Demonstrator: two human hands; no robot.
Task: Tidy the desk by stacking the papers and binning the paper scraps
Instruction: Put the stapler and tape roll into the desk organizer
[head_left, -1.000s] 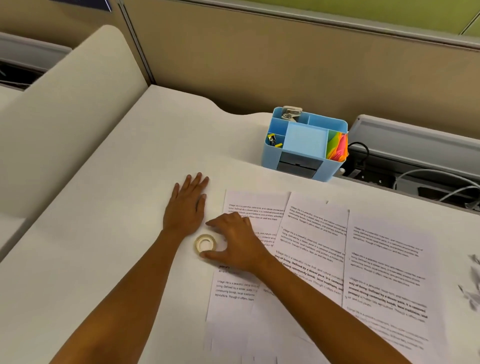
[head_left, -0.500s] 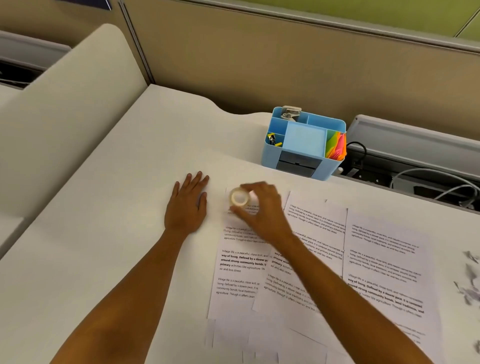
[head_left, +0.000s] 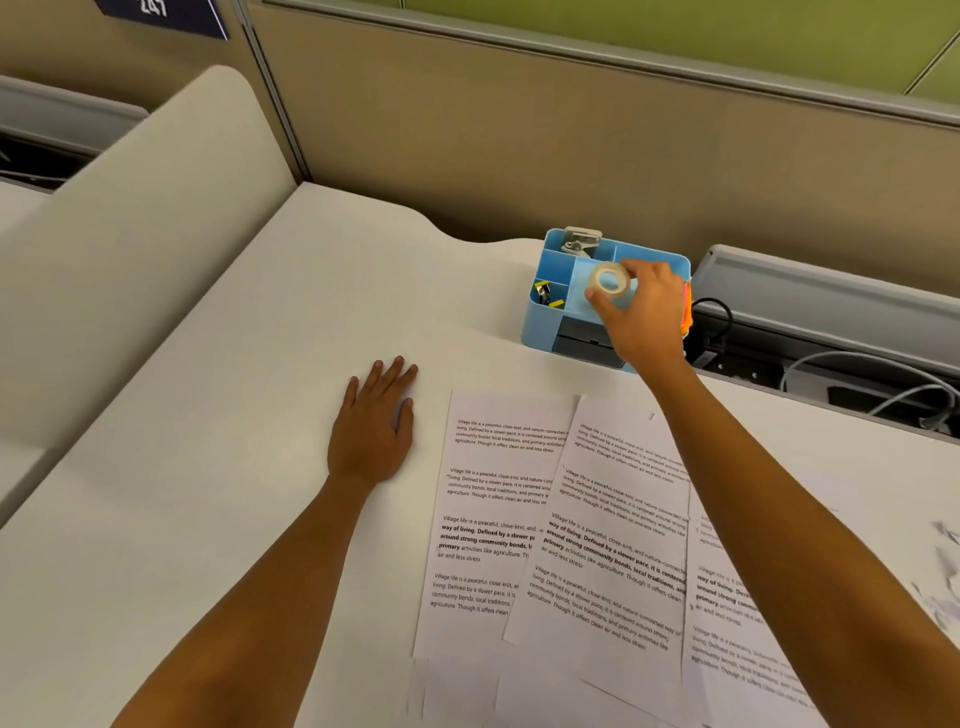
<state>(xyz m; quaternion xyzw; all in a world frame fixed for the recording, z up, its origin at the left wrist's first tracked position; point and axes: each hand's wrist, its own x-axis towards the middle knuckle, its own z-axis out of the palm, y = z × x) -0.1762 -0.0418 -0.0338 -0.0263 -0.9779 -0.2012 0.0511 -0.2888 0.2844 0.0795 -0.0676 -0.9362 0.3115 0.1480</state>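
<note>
Tape roll (head_left: 609, 280) carried from papers (head_left: 550, 525) over organizer (head_left: 550, 312)

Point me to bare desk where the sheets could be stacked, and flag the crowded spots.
Bare desk lies left of the left hand, and between that hand and the blue organizer behind it. Crowded: overlapping printed sheets fill the near right, paper scraps sit at the right edge, and the right hand holds a tape roll over the organizer.

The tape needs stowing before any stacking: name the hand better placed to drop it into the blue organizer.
Right. The right hand grips the tape roll directly over the blue organizer; the left hand lies flat on the desk, well short of it.
</note>
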